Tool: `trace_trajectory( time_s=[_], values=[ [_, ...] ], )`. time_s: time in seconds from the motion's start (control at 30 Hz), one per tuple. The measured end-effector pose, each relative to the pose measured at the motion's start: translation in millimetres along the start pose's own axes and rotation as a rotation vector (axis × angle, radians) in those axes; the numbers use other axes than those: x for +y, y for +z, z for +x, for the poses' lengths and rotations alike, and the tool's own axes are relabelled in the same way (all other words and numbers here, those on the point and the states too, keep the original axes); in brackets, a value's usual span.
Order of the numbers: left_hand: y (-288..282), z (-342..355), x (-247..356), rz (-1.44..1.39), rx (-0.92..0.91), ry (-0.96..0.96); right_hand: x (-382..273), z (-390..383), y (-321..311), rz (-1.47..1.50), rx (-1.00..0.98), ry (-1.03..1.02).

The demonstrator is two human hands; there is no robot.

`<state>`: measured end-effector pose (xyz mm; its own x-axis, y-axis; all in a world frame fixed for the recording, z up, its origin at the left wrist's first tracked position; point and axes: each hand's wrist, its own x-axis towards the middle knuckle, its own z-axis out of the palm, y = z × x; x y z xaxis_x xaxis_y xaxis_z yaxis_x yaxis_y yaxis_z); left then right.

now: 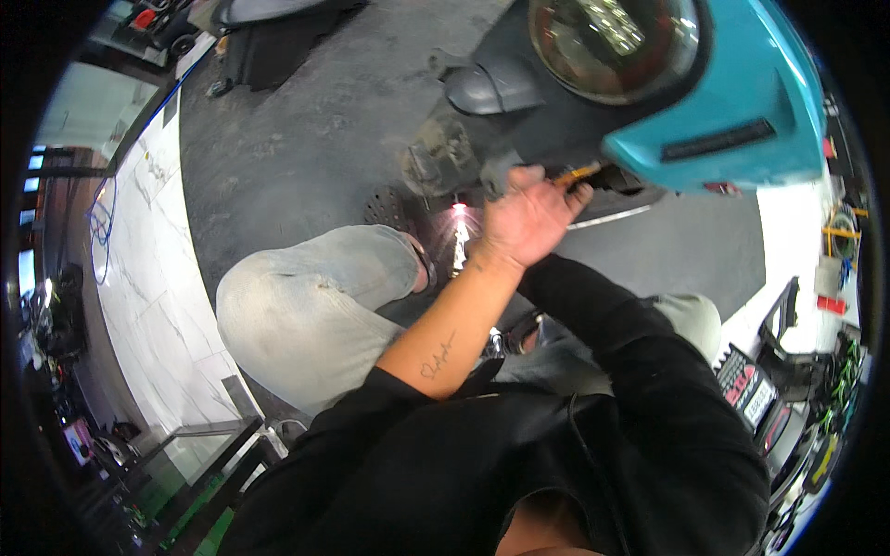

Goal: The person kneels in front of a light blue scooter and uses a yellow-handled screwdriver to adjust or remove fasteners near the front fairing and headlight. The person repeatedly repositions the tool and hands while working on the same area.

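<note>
My left hand point(528, 221) reaches palm up beneath the front of a teal and black vehicle point(742, 102) with a round headlight point(616, 42). Its fingers curl up against the dark underside, partly hidden, beside a thin orange-yellow piece point(578, 173); what they grip is not clear. My right arm point(603, 306), in a black sleeve, runs forward under my left wrist, and the hand at its end is hidden. Just left of my left hand, a dusty dark part point(440, 153) hangs from the vehicle. Below it a bright pinkish light point(460, 211) glows near the floor.
My bent knees in pale jeans point(297, 287) flank the work, with a perforated black clog point(385, 211) in front. The dark mat point(278, 167) borders white marble-look tiles point(153, 306). A black-framed glass table point(185, 473) stands at lower left; a black seat-like part point(278, 46) lies at the back.
</note>
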<state>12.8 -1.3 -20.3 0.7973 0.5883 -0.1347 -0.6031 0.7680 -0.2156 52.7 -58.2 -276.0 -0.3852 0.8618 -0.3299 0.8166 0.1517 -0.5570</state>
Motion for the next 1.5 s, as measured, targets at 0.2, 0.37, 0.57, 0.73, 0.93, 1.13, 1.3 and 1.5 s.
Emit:
trace_trajectory(
  time_s=[0.2, 0.37, 0.57, 0.73, 0.93, 1.13, 1.3, 1.5],
  values=[
    [-9.9, -8.6, 0.7, 0.050, -0.242, -0.102, -31.0, 87.9, -7.7, -0.001, -0.047, 0.274],
    [7.1, -12.9, 11.8, 0.188, -0.303, -0.117, -30.5, 116.7, -17.7, -0.108, -0.044, 0.228],
    [14.4, -19.5, 9.7, 0.284, -0.069, -0.177, -16.1, 135.7, -8.2, -0.180, -0.086, 0.191],
    [7.8, -16.7, 16.6, 0.348, -0.100, -0.244, -5.9, 132.5, -4.7, -0.186, -0.099, 0.161],
    [10.1, -18.7, 19.5, 0.425, -0.193, -0.257, -15.3, 115.4, -15.9, -0.191, -0.100, 0.073],
    [3.2, -16.7, 15.4, 0.449, -0.274, -0.184, -49.0, 71.9, -49.2, -0.218, -0.141, -0.121],
    [-0.9, -9.6, 13.8, 0.418, -0.234, -0.112, -77.8, 11.6, -93.6, -0.284, -0.226, -0.313],
    [-10.0, -1.7, 10.1, 0.380, -0.214, -0.017, -89.9, -77.1, -145.2, -0.436, -0.290, -0.398]
  ],
)
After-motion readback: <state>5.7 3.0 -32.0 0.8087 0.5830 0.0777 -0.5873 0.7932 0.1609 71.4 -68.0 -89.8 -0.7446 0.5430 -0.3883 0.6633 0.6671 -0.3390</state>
